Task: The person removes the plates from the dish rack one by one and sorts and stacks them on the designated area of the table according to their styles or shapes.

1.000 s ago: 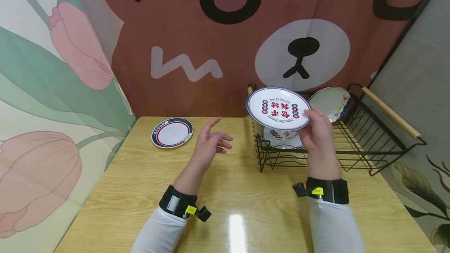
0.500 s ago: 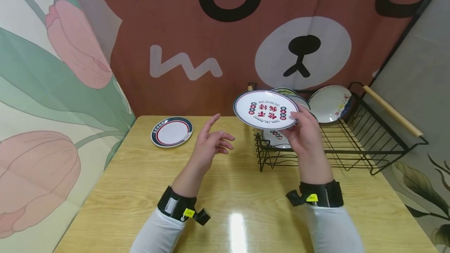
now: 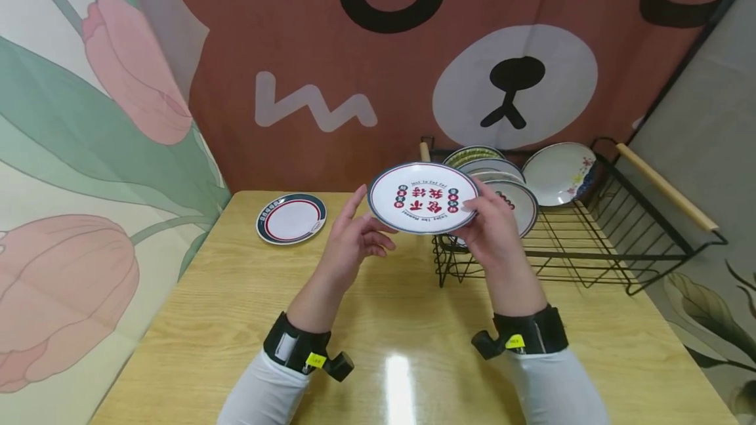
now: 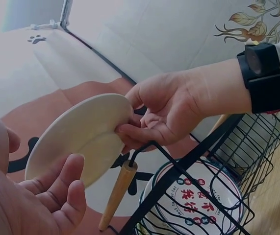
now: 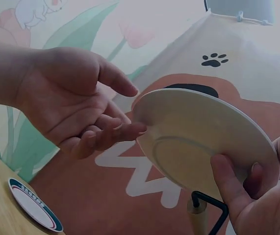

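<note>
My right hand point(image 3: 495, 231) pinches a white plate point(image 3: 420, 201) by its right edge, thumb on the printed face and fingers beneath. The plate has a blue rim and red lettering, and it is held up in front of the rack's left end. Its plain underside point(image 5: 189, 132) faces the right wrist camera. At the plate's left edge is my left hand point(image 3: 348, 244), thumb and fingers spread apart, with fingertips right at the rim point(image 5: 139, 110). Further left, another white plate point(image 3: 291, 220) with a dark blue band and red ring lies on the table.
A black wire rack point(image 3: 602, 255) with wooden handles point(image 3: 667, 185) stands at the back right. Several plates lean at its left end, among them a red-lettered one point(image 3: 522, 205) and a green-patterned one point(image 3: 472, 155). A floral plate point(image 3: 552, 176) leans at the rack's back.
My right hand has carried the plate left and slightly down, from over the rack to my left hand. More of the plates in the rack now show. The left hand has barely moved.
</note>
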`<state>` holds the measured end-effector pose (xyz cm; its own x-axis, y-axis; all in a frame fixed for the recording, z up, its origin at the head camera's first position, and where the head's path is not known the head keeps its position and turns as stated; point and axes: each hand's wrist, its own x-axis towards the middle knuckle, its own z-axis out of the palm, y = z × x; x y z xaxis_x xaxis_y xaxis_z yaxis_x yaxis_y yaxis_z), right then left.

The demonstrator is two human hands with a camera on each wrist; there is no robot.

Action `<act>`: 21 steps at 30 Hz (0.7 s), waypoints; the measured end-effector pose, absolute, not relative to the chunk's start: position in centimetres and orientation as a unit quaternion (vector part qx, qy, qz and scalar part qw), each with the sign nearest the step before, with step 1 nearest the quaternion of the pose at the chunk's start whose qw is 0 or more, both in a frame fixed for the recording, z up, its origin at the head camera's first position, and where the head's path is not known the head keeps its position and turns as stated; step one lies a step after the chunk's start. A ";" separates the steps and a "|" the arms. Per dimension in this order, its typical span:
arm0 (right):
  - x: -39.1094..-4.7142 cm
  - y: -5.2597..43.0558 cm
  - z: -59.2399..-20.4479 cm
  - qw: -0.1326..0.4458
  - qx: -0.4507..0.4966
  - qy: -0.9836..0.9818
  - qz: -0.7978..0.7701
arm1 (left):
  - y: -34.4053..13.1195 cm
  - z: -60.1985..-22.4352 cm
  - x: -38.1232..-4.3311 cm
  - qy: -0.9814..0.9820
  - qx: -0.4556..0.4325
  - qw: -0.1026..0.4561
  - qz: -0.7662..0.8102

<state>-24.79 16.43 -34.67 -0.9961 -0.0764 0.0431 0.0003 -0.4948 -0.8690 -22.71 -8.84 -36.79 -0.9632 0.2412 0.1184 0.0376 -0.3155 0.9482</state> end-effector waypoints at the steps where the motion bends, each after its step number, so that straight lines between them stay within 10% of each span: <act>1: -24.7 16.4 -34.7 0.023 -0.033 0.506 -0.862 | -8.8 -36.7 -22.6 0.579 0.116 0.064 0.804; 21: -23.6 15.9 -34.2 0.023 -0.074 0.529 -0.845 | -8.9 -36.2 -22.1 0.524 0.161 0.084 0.832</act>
